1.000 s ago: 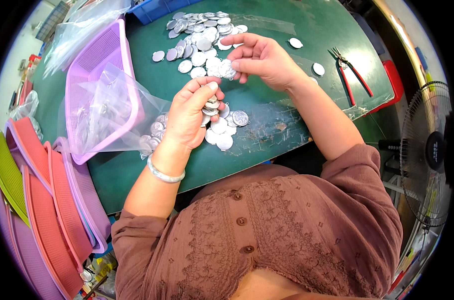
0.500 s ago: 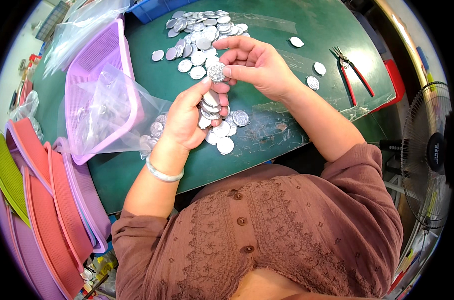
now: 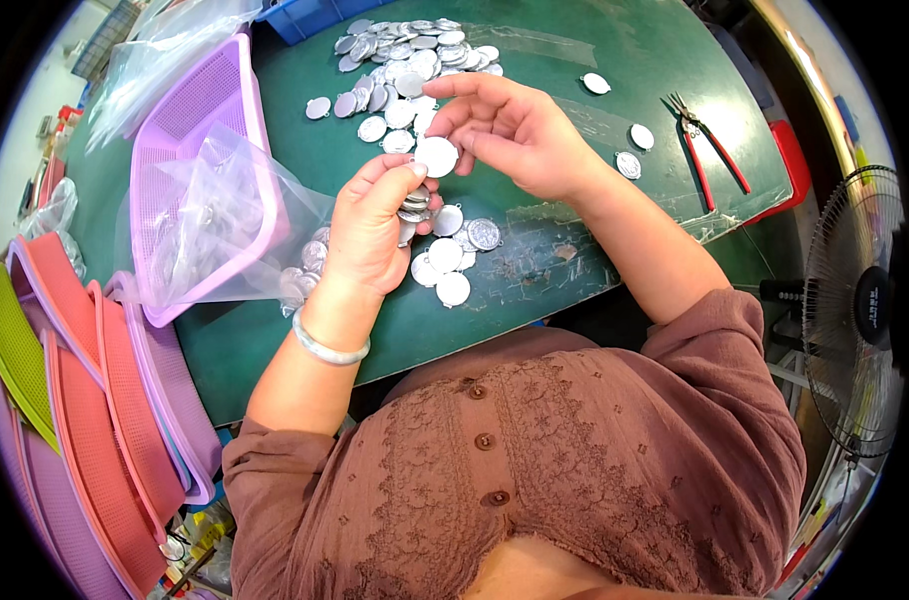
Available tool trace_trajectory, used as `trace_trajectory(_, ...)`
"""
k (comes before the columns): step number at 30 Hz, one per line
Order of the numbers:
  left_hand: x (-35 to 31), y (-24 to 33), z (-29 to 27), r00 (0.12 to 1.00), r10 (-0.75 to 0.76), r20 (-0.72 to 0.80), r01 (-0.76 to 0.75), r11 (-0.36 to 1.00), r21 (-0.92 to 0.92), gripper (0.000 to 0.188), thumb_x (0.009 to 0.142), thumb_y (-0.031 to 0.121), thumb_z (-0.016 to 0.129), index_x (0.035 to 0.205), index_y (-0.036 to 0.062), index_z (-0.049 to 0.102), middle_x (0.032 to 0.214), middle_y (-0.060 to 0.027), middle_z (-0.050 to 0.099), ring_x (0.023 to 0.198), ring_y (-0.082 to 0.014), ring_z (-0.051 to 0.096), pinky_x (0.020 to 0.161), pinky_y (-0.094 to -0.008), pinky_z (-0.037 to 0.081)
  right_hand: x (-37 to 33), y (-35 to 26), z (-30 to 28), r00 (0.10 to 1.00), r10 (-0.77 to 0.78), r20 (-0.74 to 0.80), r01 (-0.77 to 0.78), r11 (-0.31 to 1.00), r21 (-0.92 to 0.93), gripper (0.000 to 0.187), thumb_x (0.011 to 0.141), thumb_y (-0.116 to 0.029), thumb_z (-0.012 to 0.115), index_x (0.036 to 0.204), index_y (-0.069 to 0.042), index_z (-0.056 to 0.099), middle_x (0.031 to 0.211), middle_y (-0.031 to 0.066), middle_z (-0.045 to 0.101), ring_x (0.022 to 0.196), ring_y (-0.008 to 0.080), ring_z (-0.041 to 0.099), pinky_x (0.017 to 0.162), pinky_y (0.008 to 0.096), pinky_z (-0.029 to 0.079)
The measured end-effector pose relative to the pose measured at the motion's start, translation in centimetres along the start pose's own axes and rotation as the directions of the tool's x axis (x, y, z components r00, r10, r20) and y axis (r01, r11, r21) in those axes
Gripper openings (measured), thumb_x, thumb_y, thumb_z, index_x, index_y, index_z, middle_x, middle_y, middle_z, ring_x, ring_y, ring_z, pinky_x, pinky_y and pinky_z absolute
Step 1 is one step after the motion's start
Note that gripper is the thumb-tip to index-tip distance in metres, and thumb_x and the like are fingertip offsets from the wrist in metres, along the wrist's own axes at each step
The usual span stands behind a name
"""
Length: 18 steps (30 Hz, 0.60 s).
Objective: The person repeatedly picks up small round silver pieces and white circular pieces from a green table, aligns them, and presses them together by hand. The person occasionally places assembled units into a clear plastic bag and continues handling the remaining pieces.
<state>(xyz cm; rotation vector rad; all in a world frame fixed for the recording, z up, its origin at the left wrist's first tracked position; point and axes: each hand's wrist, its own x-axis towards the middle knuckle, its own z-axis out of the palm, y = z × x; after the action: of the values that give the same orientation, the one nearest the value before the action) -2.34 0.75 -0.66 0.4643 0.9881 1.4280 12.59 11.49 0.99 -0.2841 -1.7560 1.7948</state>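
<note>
A plain-faced round silver medal (image 3: 436, 157) is between my two hands, above the table. My left hand (image 3: 370, 220) is closed around several stacked silver medals (image 3: 415, 205), its thumb at the lower left edge of the raised medal. The thumb and fingertips of my right hand (image 3: 515, 140) are at that medal's right edge; its index finger is curved and lifted away. Below my hands lie several loose medals (image 3: 445, 255), some plain side up and one showing its patterned side. Beyond them spreads a heap of similar medals (image 3: 415, 60).
Red-handled pliers (image 3: 705, 150) and a few single medals (image 3: 628, 165) lie on the right of the green table (image 3: 535, 270). On the left are a purple basket (image 3: 265, 240), a clear plastic bag (image 3: 230, 205) and stacked coloured baskets (image 3: 95, 400). A fan (image 3: 855, 310) stands far right.
The medal between my hands has turned from its patterned face to its plain face. My right thumb has moved off its face to its edge.
</note>
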Motion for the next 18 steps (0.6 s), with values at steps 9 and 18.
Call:
trace_trajectory(9, -0.2, -0.2, 0.6, 0.996, 0.085, -0.036, -0.08, 0.989, 0.125, 0.007, 0.081, 0.01, 0.057, 0.084, 0.0048, 0.055, 0.071, -0.0043, 0.058, 0.06, -0.012, 0.054, 0.048, -0.0225, 0.039, -0.1, 0.6, 0.3, 0.998, 0.055, 0.022, -0.054, 0.998, -0.037, 0.041, 0.079, 0.0, 0.057, 0.118, 0.001, 0.045, 0.085, 0.0059, 0.059, 0.069, 0.0098, 0.056, 0.06, 0.0219, 0.047)
trace_trajectory(18, -0.3, -0.3, 0.6, 0.993, 0.108, -0.04, -0.101, 0.983, 0.155, 0.006, 0.081, 0.011, 0.057, 0.083, 0.0059, 0.054, 0.071, -0.0035, 0.058, 0.059, -0.0109, 0.053, 0.049, -0.0221, 0.039, -0.1, 0.1, 0.4, 0.989, 0.144, -0.019, -0.144, 0.989, -0.033, 0.037, 0.081, 0.0, 0.054, 0.117, 0.002, 0.045, 0.079, 0.0051, 0.058, 0.064, 0.0105, 0.057, 0.057, 0.0226, 0.047)
